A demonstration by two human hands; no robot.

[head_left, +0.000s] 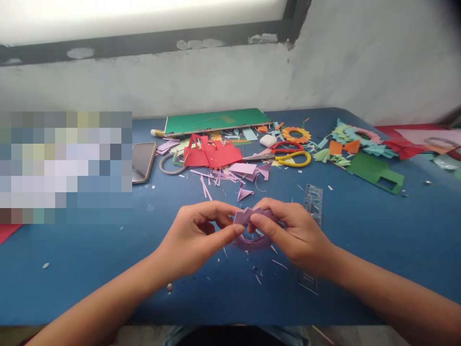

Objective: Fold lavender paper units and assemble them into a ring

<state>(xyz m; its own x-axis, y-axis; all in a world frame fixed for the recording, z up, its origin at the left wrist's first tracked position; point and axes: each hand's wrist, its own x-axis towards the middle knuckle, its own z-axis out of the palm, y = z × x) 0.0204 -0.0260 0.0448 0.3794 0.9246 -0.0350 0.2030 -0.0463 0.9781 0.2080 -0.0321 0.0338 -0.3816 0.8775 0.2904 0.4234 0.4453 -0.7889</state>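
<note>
Blue tabletop (pixel 378 230) strewn with offcuts, frame centre: left hand (pixel 194 238) and right hand (pixel 293 233) each pinch the zigzag-edged lilac paper piece (pixel 252 218) held between their fingertips just above the surface; pulling the hands apart would probably tear its thin folds.

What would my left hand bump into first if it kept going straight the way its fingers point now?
Probably your right hand. The left hand points rightward across the purple paper piece that both hands pinch, so those fingers sit directly in line, almost touching already.
</note>
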